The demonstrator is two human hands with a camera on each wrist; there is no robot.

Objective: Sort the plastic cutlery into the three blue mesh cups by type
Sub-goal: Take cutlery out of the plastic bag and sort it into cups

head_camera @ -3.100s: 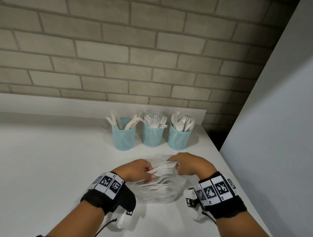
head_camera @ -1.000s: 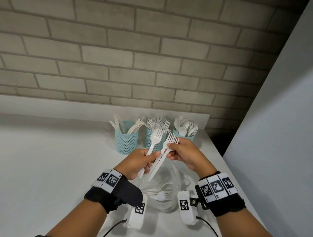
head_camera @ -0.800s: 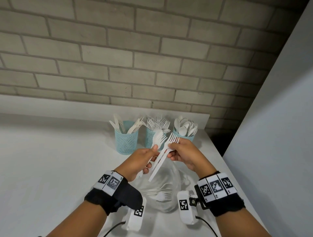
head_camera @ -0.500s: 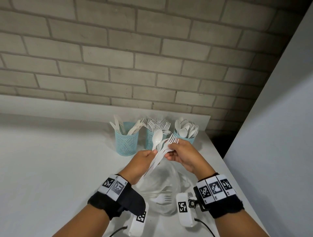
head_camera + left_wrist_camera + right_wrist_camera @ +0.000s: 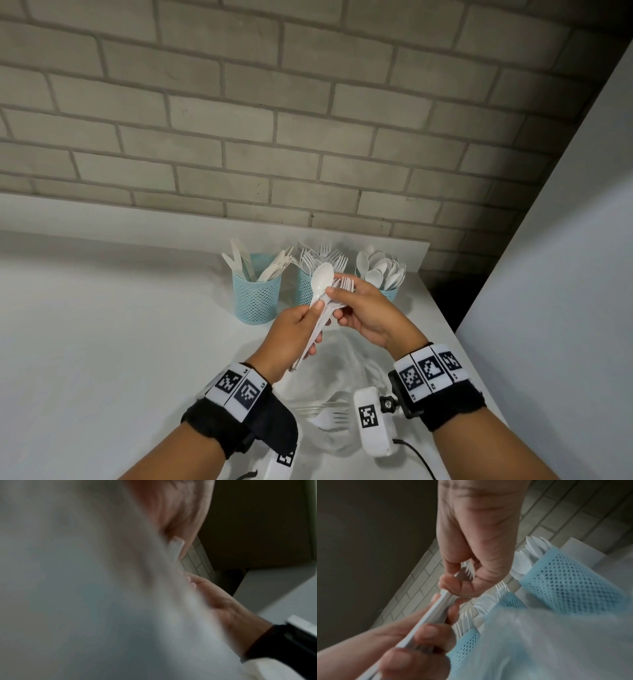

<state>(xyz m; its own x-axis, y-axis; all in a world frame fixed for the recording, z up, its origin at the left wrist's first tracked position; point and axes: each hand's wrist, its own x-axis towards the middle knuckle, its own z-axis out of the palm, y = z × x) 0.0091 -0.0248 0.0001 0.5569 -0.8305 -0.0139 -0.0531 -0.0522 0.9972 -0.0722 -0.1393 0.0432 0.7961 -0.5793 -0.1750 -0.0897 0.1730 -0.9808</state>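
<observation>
Three blue mesh cups stand in a row at the back: knives in the left cup (image 5: 256,298), forks in the middle cup (image 5: 303,291), spoons in the right cup (image 5: 388,294). In front of them my left hand (image 5: 317,308) grips a bundle of white cutlery handles (image 5: 426,620), with a spoon (image 5: 323,276) standing up at the front. My right hand (image 5: 334,295) pinches the fork heads (image 5: 345,284) of the same bundle between thumb and fingers. The left wrist view is blurred and shows only a handle end (image 5: 176,546).
A crumpled clear plastic bag (image 5: 337,373) lies on the white table (image 5: 102,342) under my hands, with a few forks (image 5: 330,413) inside. A brick wall rises behind the cups. The table's right edge and a grey panel (image 5: 555,308) are close on the right.
Both hands lifted cutlery out of the bag, then came together. The separately held forks are now one bundle, and a spoon now shows at its front in the left hand.
</observation>
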